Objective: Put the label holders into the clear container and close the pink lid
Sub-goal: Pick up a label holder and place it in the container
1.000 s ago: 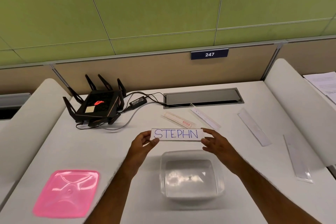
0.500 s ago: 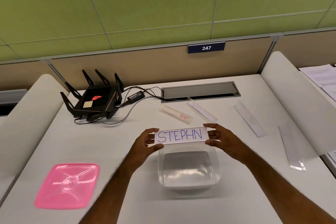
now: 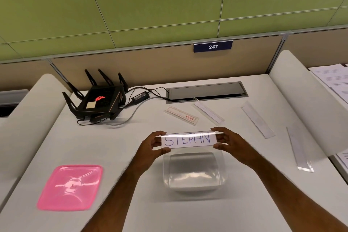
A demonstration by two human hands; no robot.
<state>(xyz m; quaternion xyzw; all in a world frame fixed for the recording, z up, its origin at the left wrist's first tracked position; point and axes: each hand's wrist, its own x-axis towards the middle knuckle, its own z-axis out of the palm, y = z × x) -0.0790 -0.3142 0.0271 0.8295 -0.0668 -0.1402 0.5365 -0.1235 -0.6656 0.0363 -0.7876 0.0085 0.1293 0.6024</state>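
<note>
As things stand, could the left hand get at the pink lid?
Probably yes, once freed: the left hand is pinching one end of the STEPHN label holder, but the pink lid lies uncovered on the desk on its side.

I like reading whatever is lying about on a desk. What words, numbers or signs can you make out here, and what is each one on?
"STEPHN": handwritten in blue on the label holder held by its ends between the left hand and right hand.
"247": white on the blue plate on the partition.
Red tag on the label holder on the desk: too small to read.
Red glowing logo on the router: a symbol, no letters.
Printed sheets at far right: too blurred.
</note>
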